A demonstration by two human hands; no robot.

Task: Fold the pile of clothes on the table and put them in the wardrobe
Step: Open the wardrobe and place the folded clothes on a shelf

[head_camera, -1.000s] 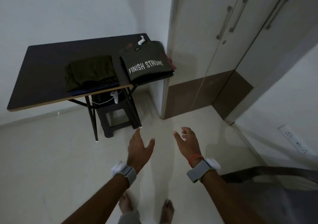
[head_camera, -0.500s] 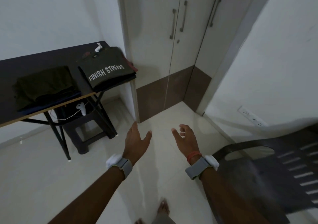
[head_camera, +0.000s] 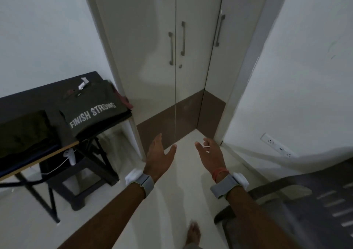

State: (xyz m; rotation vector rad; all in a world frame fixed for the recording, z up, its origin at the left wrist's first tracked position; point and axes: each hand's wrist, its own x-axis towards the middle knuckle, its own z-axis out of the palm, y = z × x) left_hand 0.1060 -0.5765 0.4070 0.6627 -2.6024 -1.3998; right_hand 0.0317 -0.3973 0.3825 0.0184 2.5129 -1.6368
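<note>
The room had white walls and a pale tiled floor (head_camera: 177,187), and a tall wardrobe (head_camera: 152,57) with closed doors stood in the corner straight ahead.

Both hands were stretched forward, low, in front of the wardrobe. The left hand (head_camera: 158,156) was open with the fingers straight and the thumb spread out, and it held nothing. The right hand (head_camera: 211,156) was also open and empty, the palm turned inward and the fingers a little curled. Each wrist carried a grey band with a white piece on it, and the right wrist had also a thin red thread. The two hands were apart from each other and touched nothing.

Below the hands, one bare foot (head_camera: 193,233) stood on the floor.

To the left of the wardrobe was the dark counter (head_camera: 38,96). On its corner nearest to the wardrobe lay a stack of folded clothes (head_camera: 95,113); the top piece was dark green with the words "FINISH STRONG" in pale letters. A second folded pile (head_camera: 24,132), dark too, lay on the counter farther from the wardrobe. Under the counter stood a dark stool (head_camera: 84,180), and a white object hung beside it on a cable.

To the right of the wardrobe was a white wall with a socket (head_camera: 277,147), and a dark plastic chair (head_camera: 305,206) stood near it.
</note>
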